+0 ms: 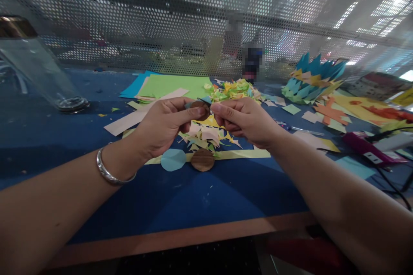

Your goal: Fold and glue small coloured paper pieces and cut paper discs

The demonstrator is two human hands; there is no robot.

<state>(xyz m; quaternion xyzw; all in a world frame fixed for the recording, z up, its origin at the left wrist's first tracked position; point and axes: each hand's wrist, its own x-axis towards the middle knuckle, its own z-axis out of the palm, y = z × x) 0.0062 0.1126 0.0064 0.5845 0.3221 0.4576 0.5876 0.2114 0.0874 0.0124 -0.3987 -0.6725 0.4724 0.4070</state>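
Above the paper scraps, my left hand (164, 124) pinches a small brown round piece (204, 105) with a bit of blue paper behind it. Right beside it my right hand (248, 120) is closed in a pinch by a thin dark edge; what it grips is mostly hidden by the fingers. Below the hands lie a light blue paper circle (173, 160) and a brown wood-look circle (202, 161), side by side over a pale yellow paper strip (245, 154). Cut scraps (206, 134) in cream, yellow and green are heaped behind them.
Green and blue paper sheets (180, 85) lie at the back, near crumpled paper shreds (237, 89). A glass bottle (48, 68) stands left. On the right are a spiky paper crown (314, 79), a purple box (371, 150) and dark cables. Perforated metal mesh (145, 21) rises behind.
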